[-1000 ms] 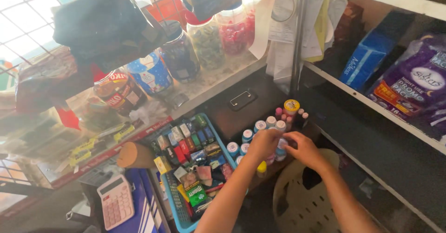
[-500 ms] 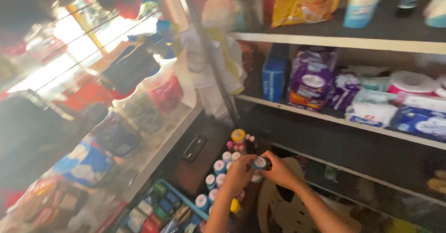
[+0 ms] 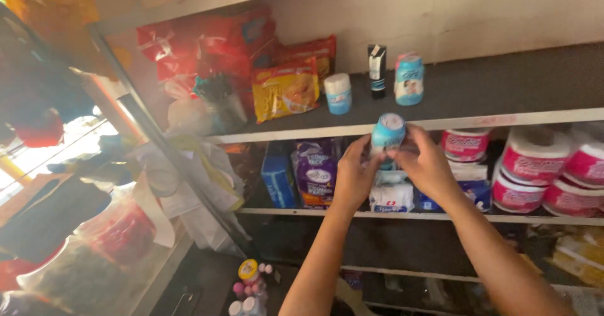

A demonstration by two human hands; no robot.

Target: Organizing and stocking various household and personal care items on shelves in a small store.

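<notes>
Since the earlier frame we note both hands raised from the low counter to shelf height. Left hand [image 3: 353,176] and right hand [image 3: 426,165] together grasp 1 small light-blue bottle [image 3: 387,133], upright between the fingers, just before the shelf [image 3: 503,119] edge, below 2 similar bottles [image 3: 409,80].

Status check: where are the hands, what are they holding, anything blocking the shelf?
Left hand and right hand both grip a small blue bottle, raised at the upper shelf edge. Similar bottles stand behind; shelf space directly ahead looks open.
</notes>
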